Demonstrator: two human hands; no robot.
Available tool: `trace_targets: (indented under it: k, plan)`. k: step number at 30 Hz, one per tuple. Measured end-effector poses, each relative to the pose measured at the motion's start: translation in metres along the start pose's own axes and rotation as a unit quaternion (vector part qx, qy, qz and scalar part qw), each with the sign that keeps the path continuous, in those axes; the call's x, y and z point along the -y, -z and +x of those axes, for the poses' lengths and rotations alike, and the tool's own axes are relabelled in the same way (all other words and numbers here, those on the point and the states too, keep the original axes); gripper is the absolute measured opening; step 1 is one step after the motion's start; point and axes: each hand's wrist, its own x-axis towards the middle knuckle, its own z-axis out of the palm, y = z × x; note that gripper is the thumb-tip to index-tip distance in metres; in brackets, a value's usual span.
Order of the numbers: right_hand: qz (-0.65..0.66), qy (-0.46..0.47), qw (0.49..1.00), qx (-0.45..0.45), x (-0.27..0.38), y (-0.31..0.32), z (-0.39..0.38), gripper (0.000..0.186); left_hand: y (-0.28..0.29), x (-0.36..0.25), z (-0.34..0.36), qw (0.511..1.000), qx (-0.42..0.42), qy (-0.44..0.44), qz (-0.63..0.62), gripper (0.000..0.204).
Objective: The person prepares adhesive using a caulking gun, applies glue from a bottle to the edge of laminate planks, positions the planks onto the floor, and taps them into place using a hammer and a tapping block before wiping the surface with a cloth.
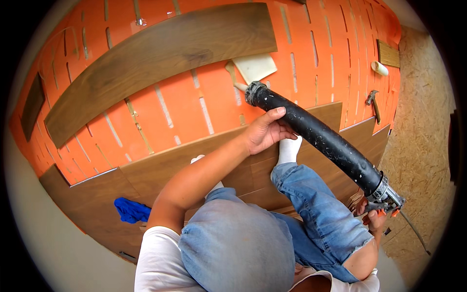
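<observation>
A long black caulking gun (323,146), speckled with white, slants across the view. My left hand (266,130) is closed round its underside near the front end. My right hand (372,218) grips the trigger handle at the lower right, partly hidden by the gun's metal end. The pale nozzle points up-left at the orange slotted underlay (182,104), beside a white square piece (253,65) and a yellowish smear. Just above lies a loose brown plank (160,56). Laid brown planks (146,180) run below the orange strip, under my white-socked feet.
A blue cloth (131,210) lies on the planks at lower left. At right are a hammer (373,102), a white roll (379,68) and a short board (388,52), beside chipboard flooring (418,160). A small dark plank (32,104) lies far left. My bent legs fill the lower middle.
</observation>
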Motion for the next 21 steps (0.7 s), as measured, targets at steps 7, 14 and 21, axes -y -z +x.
trace_targets:
  k: [7,14,21]
  plan:
    - [0.055,0.009,0.998,-0.020,0.002,0.009,-0.003,0.084,0.009,0.017,-0.008,0.999,0.005,0.030,-0.041,0.052]
    - [0.093,0.022,0.995,-0.036,0.014,0.008,-0.006,0.092,0.012,0.027,-0.009,0.997,0.007,0.028,-0.067,0.060]
    - [0.155,0.036,0.985,-0.065,0.024,0.003,-0.011,0.100,0.014,0.029,-0.009,0.997,0.021,0.019,-0.066,0.060]
